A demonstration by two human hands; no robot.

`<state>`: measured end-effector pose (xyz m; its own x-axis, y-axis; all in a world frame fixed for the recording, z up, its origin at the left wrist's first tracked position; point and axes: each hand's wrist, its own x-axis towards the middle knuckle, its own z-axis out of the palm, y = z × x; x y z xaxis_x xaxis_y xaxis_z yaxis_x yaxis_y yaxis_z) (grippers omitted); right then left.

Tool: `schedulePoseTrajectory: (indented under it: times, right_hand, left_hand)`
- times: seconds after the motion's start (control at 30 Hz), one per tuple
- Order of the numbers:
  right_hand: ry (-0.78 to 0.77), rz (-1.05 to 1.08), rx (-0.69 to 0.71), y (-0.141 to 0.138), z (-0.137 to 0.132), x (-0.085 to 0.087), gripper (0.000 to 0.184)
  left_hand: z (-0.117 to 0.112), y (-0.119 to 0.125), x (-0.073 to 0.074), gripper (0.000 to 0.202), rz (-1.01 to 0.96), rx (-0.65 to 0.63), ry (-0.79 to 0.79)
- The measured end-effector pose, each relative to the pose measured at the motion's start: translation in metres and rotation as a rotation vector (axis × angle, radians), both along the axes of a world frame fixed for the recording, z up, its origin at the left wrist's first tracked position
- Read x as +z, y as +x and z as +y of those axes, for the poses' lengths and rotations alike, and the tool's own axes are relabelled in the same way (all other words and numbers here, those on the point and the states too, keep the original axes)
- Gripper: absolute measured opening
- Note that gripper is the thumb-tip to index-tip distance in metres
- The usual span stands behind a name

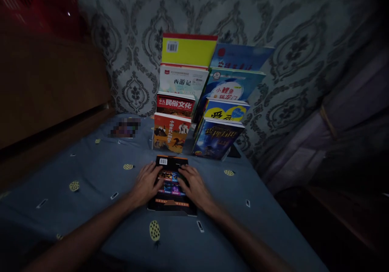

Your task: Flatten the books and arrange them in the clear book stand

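A black book (172, 197) lies flat on the blue cloth, showing a barcode, rows of small colourful pictures and an orange strip. On its left edge rests my left hand (147, 185), fingers spread and lying on the cover. My right hand (196, 187) touches the opposite edge in the same way, its fingers stretched over the pictures. Neither hand is closed round the book. Just beyond it stand two stepped columns of upright books; the front ones are an orange book (172, 134) on the left and a dark blue book (217, 139) on the right.
Behind the front books rise a yellow book (187, 51) and a blue one (243, 56), near a patterned wall (133, 61). A blurred-out item (124, 128) lies to the left. Wooden furniture (51, 77) borders the left side; a curtain (331, 114) hangs at right.
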<state>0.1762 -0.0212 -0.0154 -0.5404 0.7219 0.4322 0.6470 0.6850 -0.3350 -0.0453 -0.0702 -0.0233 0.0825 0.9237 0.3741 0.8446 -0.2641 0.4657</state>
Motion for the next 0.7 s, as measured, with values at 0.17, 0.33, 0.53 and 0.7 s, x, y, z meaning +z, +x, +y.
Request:
schedulePoseTrajectory:
  times: [0.17, 0.33, 0.53, 0.7]
  right_hand:
    - [0.078, 0.01, -0.069, -0.008, -0.003, -0.013, 0.036]
    - [0.121, -0.019, -0.092, -0.009, -0.002, -0.017, 0.036]
    - [0.191, 0.009, -0.047, -0.007, 0.001, -0.019, 0.034]
    - [0.186, 0.066, -0.023, -0.005, 0.004, -0.022, 0.033]
  left_hand:
    - [0.009, -0.004, -0.001, 0.045, -0.547, -0.077, -0.087]
    - [0.014, 0.001, 0.003, 0.071, -1.205, -0.045, -0.246]
    - [0.013, 0.006, 0.008, 0.063, -1.388, -0.077, -0.429]
    - [0.015, 0.007, 0.016, 0.055, -1.439, -0.142, -0.48]
